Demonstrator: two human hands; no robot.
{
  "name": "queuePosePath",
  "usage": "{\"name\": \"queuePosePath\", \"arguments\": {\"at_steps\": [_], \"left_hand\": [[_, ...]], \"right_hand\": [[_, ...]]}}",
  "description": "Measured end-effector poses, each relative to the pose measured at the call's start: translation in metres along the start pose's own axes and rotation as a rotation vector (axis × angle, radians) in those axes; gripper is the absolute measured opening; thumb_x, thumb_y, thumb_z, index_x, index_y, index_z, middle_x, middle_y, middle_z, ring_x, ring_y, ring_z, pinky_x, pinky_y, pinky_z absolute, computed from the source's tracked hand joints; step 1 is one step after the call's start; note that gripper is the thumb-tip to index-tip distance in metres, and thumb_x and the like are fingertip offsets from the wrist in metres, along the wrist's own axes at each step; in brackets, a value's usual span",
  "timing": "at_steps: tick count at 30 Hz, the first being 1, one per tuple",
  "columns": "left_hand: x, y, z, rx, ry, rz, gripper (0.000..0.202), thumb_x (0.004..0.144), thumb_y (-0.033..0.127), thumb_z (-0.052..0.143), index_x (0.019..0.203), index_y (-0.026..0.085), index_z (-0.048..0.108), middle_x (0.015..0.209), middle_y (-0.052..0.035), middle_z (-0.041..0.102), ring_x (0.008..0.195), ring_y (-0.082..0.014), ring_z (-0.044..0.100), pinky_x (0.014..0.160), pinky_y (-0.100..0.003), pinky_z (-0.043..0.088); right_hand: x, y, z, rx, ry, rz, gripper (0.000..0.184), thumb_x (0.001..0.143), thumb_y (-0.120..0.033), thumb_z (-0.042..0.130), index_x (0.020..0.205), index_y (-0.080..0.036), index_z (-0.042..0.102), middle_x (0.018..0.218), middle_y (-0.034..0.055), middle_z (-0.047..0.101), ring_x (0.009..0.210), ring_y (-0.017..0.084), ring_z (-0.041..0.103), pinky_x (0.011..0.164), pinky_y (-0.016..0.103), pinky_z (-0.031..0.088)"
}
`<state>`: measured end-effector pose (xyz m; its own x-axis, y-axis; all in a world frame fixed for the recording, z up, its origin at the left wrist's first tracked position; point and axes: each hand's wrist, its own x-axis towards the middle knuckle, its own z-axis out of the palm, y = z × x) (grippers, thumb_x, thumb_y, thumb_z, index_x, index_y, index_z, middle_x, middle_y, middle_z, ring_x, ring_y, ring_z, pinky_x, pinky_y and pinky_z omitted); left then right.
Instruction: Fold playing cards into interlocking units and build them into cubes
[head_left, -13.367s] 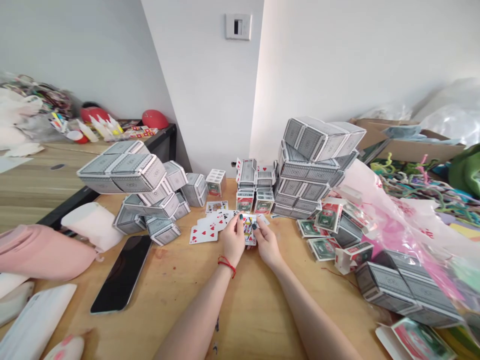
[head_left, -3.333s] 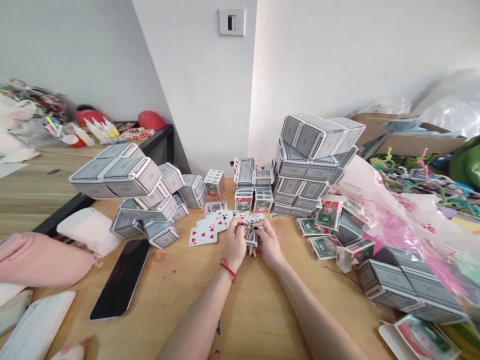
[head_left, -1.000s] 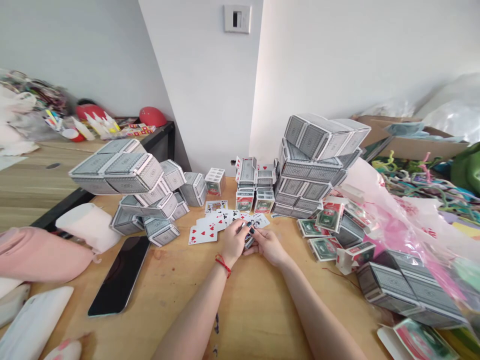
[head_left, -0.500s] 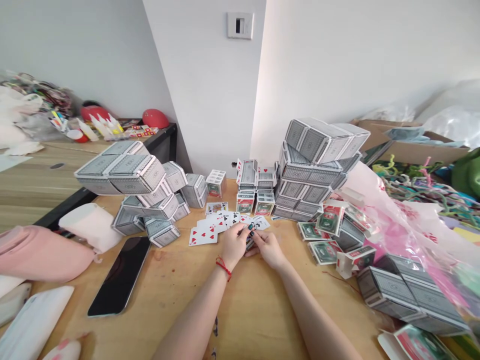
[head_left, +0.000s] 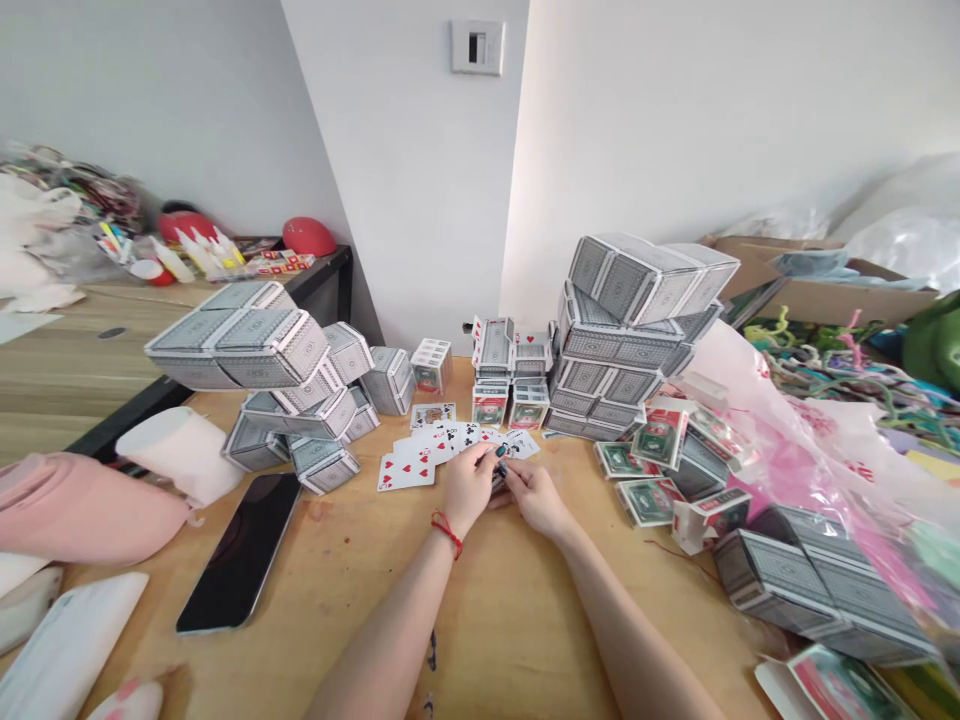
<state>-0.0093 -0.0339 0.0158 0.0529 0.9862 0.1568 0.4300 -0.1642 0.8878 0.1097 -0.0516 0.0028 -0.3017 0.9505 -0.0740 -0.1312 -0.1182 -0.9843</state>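
Observation:
My left hand (head_left: 466, 487), with a red string at the wrist, and my right hand (head_left: 534, 494) meet at the middle of the wooden table (head_left: 495, 620). Both are closed together on a small folded playing-card piece (head_left: 496, 478), which their fingers mostly hide. Just beyond my fingers lie several loose face-up playing cards (head_left: 424, 455), hearts and clubs among them. Small finished card cubes (head_left: 508, 375) stand behind these by the wall.
Big blocks built from card backs are piled at the left (head_left: 255, 350) and right (head_left: 630, 320), with another at the near right (head_left: 817, 585). A black phone (head_left: 241, 550) lies at the left, green card boxes (head_left: 660, 470) at the right, beside pink plastic (head_left: 787, 440).
My hands have tipped the card piece down and closed over it; earlier a face card stood upright between my fingers. The hands stay at the same spot.

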Motion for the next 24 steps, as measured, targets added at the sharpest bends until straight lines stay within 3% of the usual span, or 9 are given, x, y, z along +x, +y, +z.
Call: {"name": "queuePosePath", "arguments": {"at_steps": [5,11,24], "left_hand": [[0.001,0.002,-0.002,-0.061,-0.023,-0.014,0.025,0.080,0.034,0.044,0.083,0.018,0.064,0.071,-0.0015,0.063,0.065,-0.0138,0.056,0.059,-0.023,0.042],[0.002,0.006,-0.006,-0.055,-0.115,0.001,0.021,0.075,0.034,0.052,0.082,0.019,0.064,0.070,0.0003,0.064,0.063,-0.0131,0.056,0.057,-0.022,0.041],[0.004,0.000,-0.002,0.136,-0.022,0.020,0.034,0.084,0.037,0.037,0.066,0.018,0.059,0.063,-0.0034,0.062,0.058,-0.0137,0.054,0.055,-0.023,0.035]], "right_hand": [[0.001,0.002,0.002,0.034,0.043,-0.004,0.031,0.076,-0.041,0.052,0.097,-0.019,0.058,0.080,0.0035,0.066,0.065,0.018,0.065,0.060,0.033,0.055],[0.004,0.010,-0.002,0.045,0.091,0.051,0.037,0.073,-0.046,0.055,0.090,-0.014,0.058,0.067,0.0035,0.065,0.055,0.017,0.065,0.059,0.034,0.055],[0.003,-0.001,0.000,0.107,0.050,0.066,0.037,0.067,-0.047,0.062,0.082,-0.013,0.062,0.068,0.0039,0.065,0.056,0.016,0.063,0.055,0.032,0.056]]}}
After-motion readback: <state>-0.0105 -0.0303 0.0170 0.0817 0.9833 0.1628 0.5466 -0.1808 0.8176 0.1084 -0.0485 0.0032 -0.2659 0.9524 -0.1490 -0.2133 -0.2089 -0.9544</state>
